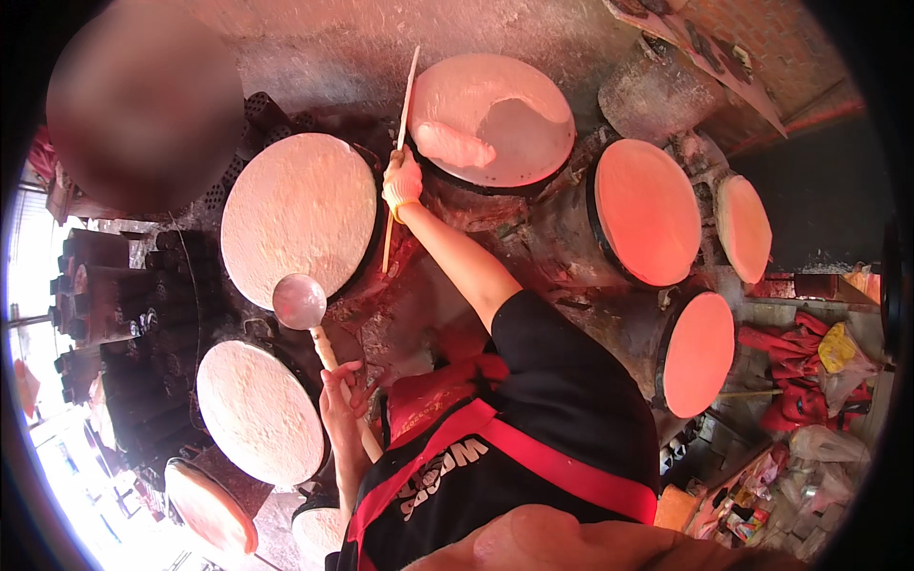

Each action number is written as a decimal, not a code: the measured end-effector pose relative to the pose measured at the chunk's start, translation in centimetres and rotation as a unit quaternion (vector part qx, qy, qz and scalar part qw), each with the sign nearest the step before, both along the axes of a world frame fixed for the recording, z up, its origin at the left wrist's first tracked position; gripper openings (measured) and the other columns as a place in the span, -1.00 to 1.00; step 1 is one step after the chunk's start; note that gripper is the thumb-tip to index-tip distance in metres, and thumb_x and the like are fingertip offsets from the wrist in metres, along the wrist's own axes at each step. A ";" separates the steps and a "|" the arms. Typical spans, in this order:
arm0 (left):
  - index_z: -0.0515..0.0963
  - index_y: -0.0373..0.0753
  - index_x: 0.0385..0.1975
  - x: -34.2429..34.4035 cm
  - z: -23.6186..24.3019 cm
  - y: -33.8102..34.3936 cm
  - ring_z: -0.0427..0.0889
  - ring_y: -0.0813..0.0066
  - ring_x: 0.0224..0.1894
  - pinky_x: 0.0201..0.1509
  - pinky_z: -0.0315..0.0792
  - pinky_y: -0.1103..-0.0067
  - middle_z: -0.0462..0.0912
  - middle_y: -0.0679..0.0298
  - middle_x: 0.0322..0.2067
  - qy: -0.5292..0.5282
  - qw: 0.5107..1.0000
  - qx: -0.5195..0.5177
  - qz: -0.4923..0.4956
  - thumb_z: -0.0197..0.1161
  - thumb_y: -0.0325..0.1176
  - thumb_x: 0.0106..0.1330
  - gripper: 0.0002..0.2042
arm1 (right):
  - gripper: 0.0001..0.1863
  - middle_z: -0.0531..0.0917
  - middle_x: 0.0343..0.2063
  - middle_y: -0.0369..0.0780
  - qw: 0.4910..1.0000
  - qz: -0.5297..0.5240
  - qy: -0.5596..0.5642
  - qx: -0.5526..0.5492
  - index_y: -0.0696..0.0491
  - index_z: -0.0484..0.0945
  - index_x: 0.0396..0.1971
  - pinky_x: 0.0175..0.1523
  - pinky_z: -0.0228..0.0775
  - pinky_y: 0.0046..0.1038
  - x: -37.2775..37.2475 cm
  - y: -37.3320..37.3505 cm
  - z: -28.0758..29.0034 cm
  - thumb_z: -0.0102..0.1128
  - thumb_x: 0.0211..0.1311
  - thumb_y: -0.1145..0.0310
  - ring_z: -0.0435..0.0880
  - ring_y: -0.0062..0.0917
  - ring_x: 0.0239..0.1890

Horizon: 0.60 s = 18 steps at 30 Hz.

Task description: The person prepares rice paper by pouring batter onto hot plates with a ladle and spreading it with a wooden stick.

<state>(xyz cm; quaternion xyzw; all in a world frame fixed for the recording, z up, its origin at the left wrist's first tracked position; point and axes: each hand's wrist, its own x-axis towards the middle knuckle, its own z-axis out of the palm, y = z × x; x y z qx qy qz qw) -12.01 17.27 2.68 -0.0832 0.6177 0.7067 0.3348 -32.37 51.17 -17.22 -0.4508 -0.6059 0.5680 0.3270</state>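
Note:
My left hand (341, 404) has the wooden handle of a ladle (299, 302) in its grip, some fingers loosely extended. The ladle's round metal bowl is over the near edge of a large round griddle covered in pale batter (300, 214). My right hand (403, 181), in a whitish glove, is closed around a long thin wooden stick (411, 90) held almost upright in view. Just right of the stick lies the far griddle (528, 138), partly bare and grey. On it, a thin pale sheet surrounds a bunched or folded roll (455, 145).
More batter-covered griddles stand around me: one at near left (260, 414), two at right (647, 211) (700, 354). Dark cylindrical blocks (100, 276) are stacked at left. Red cloth (800, 362) and plastic bags (828, 457) lie at lower right.

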 end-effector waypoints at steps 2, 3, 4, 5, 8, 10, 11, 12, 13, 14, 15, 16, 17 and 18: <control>0.48 -0.37 -0.17 0.0 -0.1 -0.8 0.13 0.80 -0.68 -0.69 0.00 0.82 0.26 0.44 -0.46 -0.005 0.999 -0.012 0.029 -0.17 0.03 0.43 -0.50 | -0.65 0.35 -0.72 -0.34 1.000 -0.025 -0.003 0.014 -0.15 0.34 0.09 -0.77 0.20 -0.49 1.5 -1.6 -1.8 -0.13 0.34 0.16 0.32 -0.56 -0.83; 0.48 -0.36 -0.17 -0.1 -0.1 -0.8 0.13 0.80 -0.68 -0.69 0.00 0.82 0.26 0.44 -0.46 -0.008 0.999 -0.011 0.035 -0.16 0.03 0.43 -0.50 | -0.65 0.33 -0.73 -0.37 1.000 -0.019 0.015 -0.009 -0.20 0.33 0.11 -0.78 0.16 -0.52 3.6 -2.4 -2.9 -0.13 0.35 0.16 0.28 -0.61 -0.84; 0.48 -0.35 -0.18 -0.3 0.1 -0.6 0.13 0.80 -0.68 -0.69 0.00 0.81 0.26 0.44 -0.47 -0.009 0.999 -0.009 0.037 -0.15 0.02 0.42 -0.51 | -0.65 0.30 -0.73 -0.41 0.998 -0.009 0.038 -0.047 -0.24 0.31 0.12 -0.79 0.12 -0.54 5.9 -2.7 -3.7 -0.13 0.35 0.17 0.23 -0.66 -0.85; 0.48 -0.34 -0.18 -0.4 0.8 -0.2 0.11 0.82 -0.68 -0.70 -0.01 0.82 0.26 0.47 -0.48 -0.007 1.000 -0.013 0.028 -0.13 -0.02 0.43 -0.56 | -0.65 0.27 -0.74 -0.44 0.995 -0.007 0.054 -0.084 -0.29 0.29 0.13 -0.80 0.08 -0.57 8.0 -3.1 -4.1 -0.12 0.36 0.18 0.19 -0.70 -0.85; 0.48 -0.33 -0.17 -0.9 -0.3 0.2 0.09 0.84 -0.68 -0.72 -0.03 0.82 0.25 0.49 -0.50 -0.003 1.000 0.030 -0.009 -0.11 -0.07 0.44 -0.59 | -0.64 0.25 -0.73 -0.47 0.964 0.026 0.115 -0.239 -0.36 0.26 0.16 -0.78 0.04 -0.62 15.3 -4.0 4.1 -0.12 0.38 0.16 0.17 -0.75 -0.83; 0.48 -0.32 -0.17 -0.9 -0.5 1.1 0.07 0.85 -0.69 -0.73 -0.06 0.82 0.24 0.51 -0.52 -0.013 0.999 0.047 -0.023 -0.11 -0.10 0.44 -0.62 | -0.64 0.26 -0.73 -0.46 0.962 0.022 0.130 -0.238 -0.40 0.24 0.16 -0.77 0.02 -0.63 18.1 -2.5 5.5 -0.13 0.39 0.13 0.16 -0.75 -0.83; 0.48 -0.32 -0.17 -0.9 -0.5 1.3 0.06 0.85 -0.69 -0.73 -0.06 0.82 0.24 0.51 -0.52 -0.017 0.998 0.046 -0.028 -0.11 -0.10 0.44 -0.62 | -0.64 0.24 -0.76 -0.47 0.962 -0.004 0.114 -0.250 -0.40 0.25 0.16 -0.79 0.01 -0.64 18.6 -2.0 6.8 -0.15 0.39 0.15 0.16 -0.75 -0.85; 0.48 -0.32 -0.17 -0.9 -0.3 1.5 0.06 0.85 -0.69 -0.73 -0.06 0.82 0.23 0.51 -0.52 -0.020 0.998 0.044 -0.036 -0.10 -0.10 0.44 -0.62 | -0.64 0.22 -0.78 -0.48 0.960 -0.032 0.100 -0.261 -0.39 0.26 0.16 -0.81 0.00 -0.65 18.8 -1.7 8.2 -0.17 0.40 0.16 0.15 -0.75 -0.86; 0.48 -0.32 -0.17 -0.7 -0.1 1.6 0.06 0.85 -0.69 -0.72 -0.06 0.82 0.23 0.51 -0.51 -0.029 0.998 0.049 -0.041 -0.10 -0.10 0.44 -0.63 | -0.64 0.22 -0.78 -0.47 0.953 -0.060 0.119 -0.271 -0.42 0.23 0.16 -0.80 0.01 -0.66 18.4 -1.4 8.4 -0.17 0.39 0.18 0.16 -0.74 -0.86; 0.48 -0.32 -0.17 -0.4 0.1 2.0 0.06 0.85 -0.69 -0.72 -0.06 0.82 0.22 0.52 -0.51 -0.025 0.997 0.047 -0.052 -0.10 -0.10 0.44 -0.63 | -0.61 0.21 -0.78 -0.46 0.948 -0.060 0.183 -0.252 -0.43 0.20 0.18 -0.79 0.03 -0.64 17.8 -1.5 8.0 -0.15 0.38 0.18 0.15 -0.73 -0.86; 0.48 -0.32 -0.17 -0.2 0.3 2.2 0.06 0.85 -0.69 -0.72 -0.06 0.82 0.22 0.52 -0.51 -0.021 0.997 0.043 -0.060 -0.10 -0.10 0.44 -0.63 | -0.59 0.23 -0.77 -0.44 0.930 -0.059 0.224 -0.284 -0.42 0.17 0.20 -0.79 0.04 -0.61 16.6 -2.1 8.8 -0.15 0.39 0.18 0.17 -0.71 -0.85; 0.48 -0.32 -0.16 0.0 0.5 2.5 0.07 0.85 -0.68 -0.72 -0.06 0.83 0.22 0.52 -0.51 -0.018 0.997 0.039 -0.069 -0.10 -0.10 0.44 -0.63 | -0.57 0.26 -0.76 -0.41 0.910 -0.059 0.264 -0.315 -0.41 0.13 0.23 -0.79 0.05 -0.57 15.3 -2.7 9.6 -0.16 0.39 0.18 0.18 -0.70 -0.84; 0.48 -0.32 -0.16 0.3 0.5 2.6 0.07 0.85 -0.68 -0.72 -0.06 0.83 0.22 0.51 -0.50 -0.016 0.996 0.041 -0.074 -0.10 -0.11 0.44 -0.63 | -0.56 0.25 -0.76 -0.41 0.930 0.007 0.213 -0.301 -0.41 0.13 0.23 -0.78 0.06 -0.57 14.1 -3.5 9.5 -0.15 0.39 0.19 0.18 -0.70 -0.83; 0.48 -0.33 -0.16 0.4 0.5 2.9 0.07 0.85 -0.68 -0.72 -0.05 0.83 0.22 0.51 -0.49 -0.015 0.996 0.043 -0.080 -0.10 -0.11 0.44 -0.63 | -0.56 0.24 -0.76 -0.41 0.942 0.073 0.160 -0.285 -0.42 0.13 0.24 -0.76 0.07 -0.57 13.7 -3.9 9.4 -0.15 0.39 0.19 0.18 -0.70 -0.82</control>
